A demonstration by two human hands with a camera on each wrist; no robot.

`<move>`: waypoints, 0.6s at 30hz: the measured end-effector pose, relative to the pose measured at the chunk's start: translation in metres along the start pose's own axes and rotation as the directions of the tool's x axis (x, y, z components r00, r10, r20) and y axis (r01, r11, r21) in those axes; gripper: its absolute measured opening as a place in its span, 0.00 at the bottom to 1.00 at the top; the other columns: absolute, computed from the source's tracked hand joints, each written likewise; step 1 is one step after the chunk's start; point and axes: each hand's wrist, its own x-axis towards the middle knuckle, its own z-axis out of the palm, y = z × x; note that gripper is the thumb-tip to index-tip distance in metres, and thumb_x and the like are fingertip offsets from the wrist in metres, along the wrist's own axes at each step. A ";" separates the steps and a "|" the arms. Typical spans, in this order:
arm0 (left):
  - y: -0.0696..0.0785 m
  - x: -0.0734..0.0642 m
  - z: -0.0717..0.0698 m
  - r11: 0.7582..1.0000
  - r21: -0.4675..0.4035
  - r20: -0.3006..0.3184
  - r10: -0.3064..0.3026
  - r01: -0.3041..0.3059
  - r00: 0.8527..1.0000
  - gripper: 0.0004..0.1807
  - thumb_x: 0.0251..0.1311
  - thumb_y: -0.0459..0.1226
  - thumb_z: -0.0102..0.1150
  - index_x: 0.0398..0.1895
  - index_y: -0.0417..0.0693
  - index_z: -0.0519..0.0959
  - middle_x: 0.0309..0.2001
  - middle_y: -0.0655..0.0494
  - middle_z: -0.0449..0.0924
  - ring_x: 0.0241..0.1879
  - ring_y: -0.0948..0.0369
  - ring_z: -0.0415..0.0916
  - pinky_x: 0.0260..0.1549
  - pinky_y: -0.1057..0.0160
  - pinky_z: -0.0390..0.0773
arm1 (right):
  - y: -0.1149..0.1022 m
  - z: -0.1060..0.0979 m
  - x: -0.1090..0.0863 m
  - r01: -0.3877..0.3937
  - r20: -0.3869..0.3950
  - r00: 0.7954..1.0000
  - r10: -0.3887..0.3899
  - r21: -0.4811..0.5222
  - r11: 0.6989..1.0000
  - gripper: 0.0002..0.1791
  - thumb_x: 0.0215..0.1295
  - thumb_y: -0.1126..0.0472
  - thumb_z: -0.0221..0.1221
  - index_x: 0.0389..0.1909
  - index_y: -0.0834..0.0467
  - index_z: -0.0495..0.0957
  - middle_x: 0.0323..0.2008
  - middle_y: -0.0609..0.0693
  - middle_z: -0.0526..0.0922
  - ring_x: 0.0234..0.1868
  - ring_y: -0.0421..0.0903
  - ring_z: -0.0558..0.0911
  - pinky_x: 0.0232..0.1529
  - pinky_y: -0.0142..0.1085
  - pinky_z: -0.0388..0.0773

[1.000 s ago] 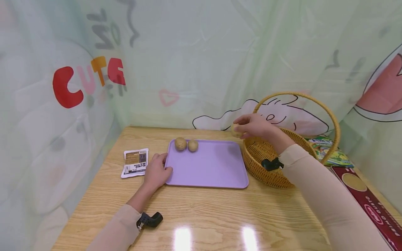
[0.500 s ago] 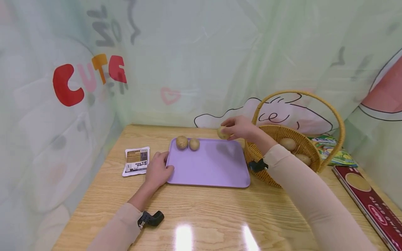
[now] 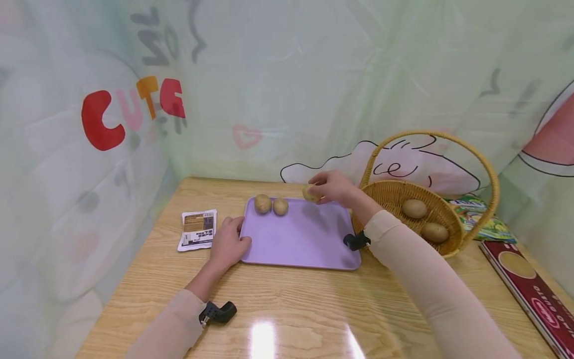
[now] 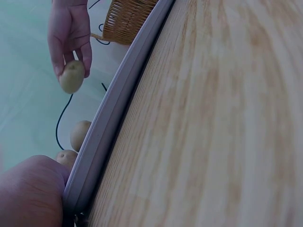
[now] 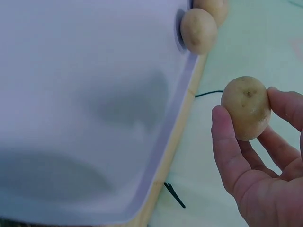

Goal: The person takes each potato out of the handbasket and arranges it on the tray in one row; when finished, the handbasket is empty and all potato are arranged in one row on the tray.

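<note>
Above the far part of the purple tray (image 3: 296,239), my right hand (image 3: 334,188) pinches a potato (image 5: 246,108) between thumb and fingertips. In the right wrist view the potato is held up clear of the tray, past its rim. Two more potatoes sit side by side at the tray's far left corner, a larger potato (image 3: 262,204) and a smaller potato (image 3: 281,206). My left hand (image 3: 228,243) grips the tray's left edge, thumb over the rim; its other fingers are partly hidden.
Right of the tray stands a wicker basket (image 3: 396,187) with a tall handle, two potatoes (image 3: 414,208) visible inside. A green packet (image 3: 477,219) and a dark red box (image 3: 533,294) lie beyond it. A white-edged pouch (image 3: 199,230) lies left of the tray on the wooden table (image 3: 291,309).
My right hand has carried the potato leftward from beside the basket to over the tray. Potatoes inside the basket have come into view. My left hand stays at the tray's edge.
</note>
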 end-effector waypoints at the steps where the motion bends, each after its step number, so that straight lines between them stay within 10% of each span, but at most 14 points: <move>1: 0.000 0.000 0.000 1.000 0.002 -0.001 0.000 0.000 1.000 0.31 0.43 0.36 0.59 0.58 0.40 0.78 0.34 0.52 0.73 0.31 0.56 0.70 0.31 0.56 0.72 | 0.000 0.002 0.001 0.000 -0.005 1.000 0.000 0.009 1.000 0.24 0.65 0.61 0.61 0.60 0.65 0.72 0.55 0.61 0.73 0.51 0.56 0.76 0.47 0.46 0.79; 18: 0.003 -0.001 -0.001 1.000 0.007 -0.001 -0.007 0.007 1.000 0.32 0.43 0.36 0.61 0.59 0.40 0.77 0.36 0.51 0.73 0.32 0.56 0.71 0.32 0.56 0.73 | 0.022 0.048 0.019 -0.013 -0.067 0.998 0.020 0.095 0.995 0.23 0.66 0.62 0.60 0.59 0.66 0.73 0.55 0.63 0.74 0.43 0.50 0.79 0.44 0.45 0.80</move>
